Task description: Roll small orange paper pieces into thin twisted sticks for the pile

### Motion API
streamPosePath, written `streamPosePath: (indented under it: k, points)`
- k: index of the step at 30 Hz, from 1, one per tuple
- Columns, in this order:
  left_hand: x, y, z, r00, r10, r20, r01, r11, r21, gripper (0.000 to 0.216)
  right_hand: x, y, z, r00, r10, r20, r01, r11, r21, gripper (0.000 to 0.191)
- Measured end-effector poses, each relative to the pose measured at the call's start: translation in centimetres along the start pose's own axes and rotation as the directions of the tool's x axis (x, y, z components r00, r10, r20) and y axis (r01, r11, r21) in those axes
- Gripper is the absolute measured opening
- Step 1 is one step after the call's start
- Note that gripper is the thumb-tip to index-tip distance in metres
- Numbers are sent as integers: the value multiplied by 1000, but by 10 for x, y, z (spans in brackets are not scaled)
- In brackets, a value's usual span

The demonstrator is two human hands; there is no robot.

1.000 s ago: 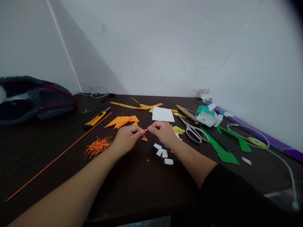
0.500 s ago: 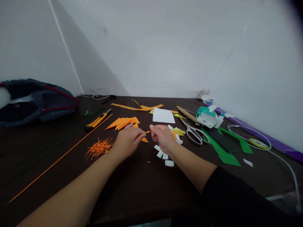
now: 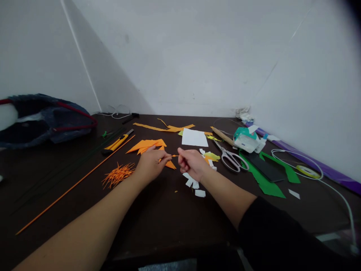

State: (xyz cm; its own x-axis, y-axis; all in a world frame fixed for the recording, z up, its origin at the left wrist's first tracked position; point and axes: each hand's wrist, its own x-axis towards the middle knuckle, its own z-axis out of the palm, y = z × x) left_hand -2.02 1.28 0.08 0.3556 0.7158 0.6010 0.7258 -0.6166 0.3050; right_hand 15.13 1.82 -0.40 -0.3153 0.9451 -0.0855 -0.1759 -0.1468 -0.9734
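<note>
A thin orange paper strip (image 3: 174, 155) is stretched between my two hands, narrow and seemingly twisted. My left hand (image 3: 151, 162) pinches one end between thumb and fingers. The other end is in my right hand (image 3: 192, 162), its fingers curled in with the thumb on top. Below and left of my left hand lies a pile of thin orange twisted strips (image 3: 118, 175). Folded orange paper pieces (image 3: 149, 145) lie just behind that hand. Small white paper pieces (image 3: 191, 181) are scattered under my right wrist.
A yellow utility knife (image 3: 117, 144) and a long orange stick (image 3: 76, 184) lie left. White paper (image 3: 194, 137) sits at the back. To the right are scissors (image 3: 232, 158), green paper (image 3: 263, 182), a dark phone-like slab (image 3: 265, 167), a wipes pack (image 3: 245, 139) and a tape roll (image 3: 308, 172).
My left hand has shifted slightly left and my right thumb has moved a little on the orange strip. The view has turned slightly. The other things lie as before.
</note>
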Motion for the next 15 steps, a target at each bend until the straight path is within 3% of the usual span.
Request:
streamPosePath:
  k: [2, 5, 8, 12, 15]
  points:
    - [-1, 3, -4, 985, -158, 63, 164, 980, -116, 18, 1, -4, -9, 996, -38, 76, 49, 988, -148, 39]
    - [-2, 8, -10, 945, -288, 152, 319, 915, -246, 21, 0, -9, -19, 948, -304, 93, 317, 889, -331, 34]
    - [-2, 10, -11, 929, -307, 207, 364, 860, -357, 21, -2, -8, -19, 878, -450, 161, 474, 775, -417, 42]
    - [-2, 7, -9, 923, -281, 263, 370, 838, -401, 19, -3, -7, -14, 852, -512, 109, 486, 694, -532, 10]
    - [-2, 7, -9, 922, -255, 292, 357, 851, -385, 18, -4, -9, -12, 842, -525, 123, 503, 683, -529, 11]
